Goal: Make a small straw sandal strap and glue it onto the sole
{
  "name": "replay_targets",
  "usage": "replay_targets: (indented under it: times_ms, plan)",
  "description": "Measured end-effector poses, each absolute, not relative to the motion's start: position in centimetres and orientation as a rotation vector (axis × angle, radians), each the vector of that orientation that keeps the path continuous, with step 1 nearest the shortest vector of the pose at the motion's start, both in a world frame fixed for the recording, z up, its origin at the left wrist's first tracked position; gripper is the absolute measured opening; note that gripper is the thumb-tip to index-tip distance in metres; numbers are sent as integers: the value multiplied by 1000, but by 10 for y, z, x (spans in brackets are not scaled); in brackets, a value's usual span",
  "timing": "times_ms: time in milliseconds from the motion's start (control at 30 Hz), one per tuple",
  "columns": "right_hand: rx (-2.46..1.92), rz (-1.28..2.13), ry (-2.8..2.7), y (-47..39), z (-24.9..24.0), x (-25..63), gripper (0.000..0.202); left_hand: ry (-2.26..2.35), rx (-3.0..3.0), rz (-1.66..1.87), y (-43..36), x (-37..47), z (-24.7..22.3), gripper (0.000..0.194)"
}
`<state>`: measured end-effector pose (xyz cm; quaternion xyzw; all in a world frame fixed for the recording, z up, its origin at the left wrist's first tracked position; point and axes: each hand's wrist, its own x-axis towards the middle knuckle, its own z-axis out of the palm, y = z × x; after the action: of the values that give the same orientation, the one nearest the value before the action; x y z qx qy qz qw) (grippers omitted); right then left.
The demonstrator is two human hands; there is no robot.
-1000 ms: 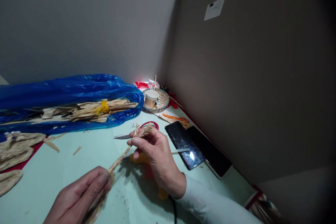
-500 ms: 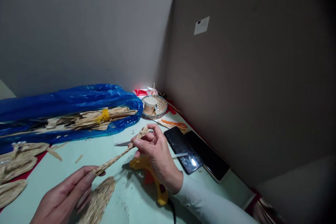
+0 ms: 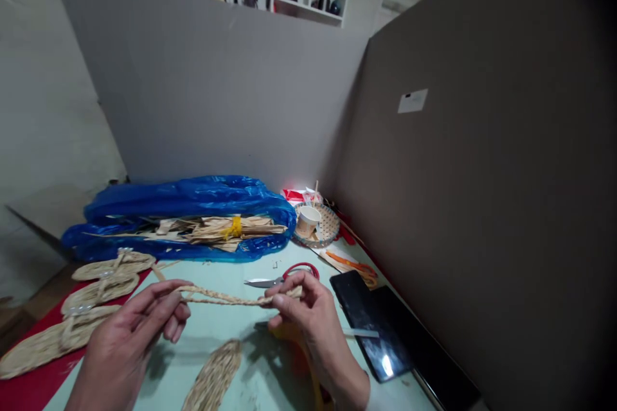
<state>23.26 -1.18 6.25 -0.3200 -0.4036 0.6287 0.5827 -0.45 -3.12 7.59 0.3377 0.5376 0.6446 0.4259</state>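
Left hand and right hand level, apart, fingers pinched, palms inward.

We see bare desk at centre; scissors, blue bag behind, phones at right block passage.

2 hands: left hand, right hand. 1 braided straw cord between them. 1 woven straw sole below the cord. 3 straw sandals at left. 1 blue plastic bag. 1 tied straw bundle. 1 pair of scissors. 1 small basket with 1 paper cup. 2 phones.
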Motion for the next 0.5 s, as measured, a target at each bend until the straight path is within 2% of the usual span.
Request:
replay_targets:
  times_ms: [200, 400, 500]
  plan:
    - [-775, 1592, -1085, -28, 57, 220, 46, 1263, 818, 1743, -33, -5, 92, 53]
    - [-779, 1656, -1281, -40, 38, 212, 58, 1261, 869, 1796, -26, -7, 83, 52]
    - [-813, 1634, -1377, -43, 23, 214, 53, 1269, 907, 1768, -22, -11, 73, 53]
